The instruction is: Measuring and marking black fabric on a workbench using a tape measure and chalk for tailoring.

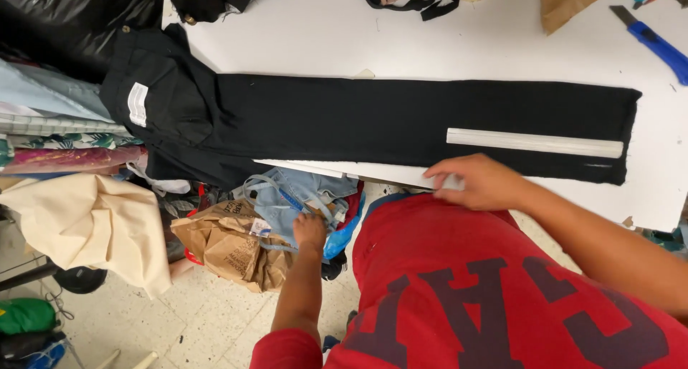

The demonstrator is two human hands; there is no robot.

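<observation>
A pair of black pants [373,122] lies flat along a white table [322,39]. The waist end hangs off the table's left side, and the leg end is at the right. A long white strip [534,142] lies on the leg near the hem, and a small white tag [137,104] sits by the waist.

The person's right hand [479,182] rests palm down at the near edge of the table, just below the pants. The fingers are bent over a thin white sheet [373,172] that sticks out from under the pants. It is hard to tell if the hand pinches the sheet or only presses on it.

The left hand [309,231] reaches down beside the table into a pile of clothes. It is closed on a strap of light blue jeans [297,197]. A crumpled brown paper bag [233,251] lies just left of that hand, touching the jeans.

A blue knife [656,43] lies at the far right of the table. A cream cloth [89,222] hangs at the left, over the floor.
</observation>
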